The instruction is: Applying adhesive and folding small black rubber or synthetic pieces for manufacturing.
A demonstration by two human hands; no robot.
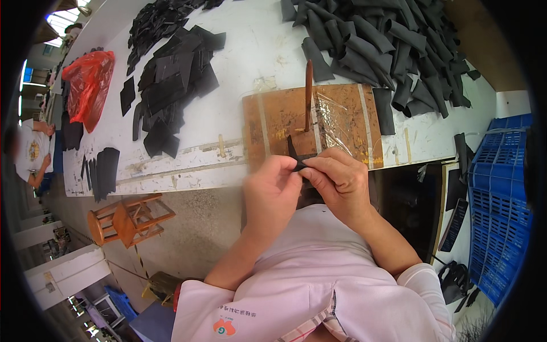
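My left hand (272, 191) and my right hand (341, 178) meet at the near edge of the table, both closed in a pinch on a small black fabric piece (293, 151). One narrow end of the piece points up and away from my fingertips, and the rest is partly hidden by them. Just beyond lies a brown board (276, 117) with strips of tape and clear film on it. A slim reddish-brown stick (309, 97) stands on the board, beyond my fingers.
Curled black pieces (376, 48) are heaped at the far right, flat black pieces (171, 85) at the far left. A red plastic bag (90, 85) sits at the left end. Wooden stools (130, 219) stand below the table, blue crates (498, 205) at right. Another person (35, 149) is far left.
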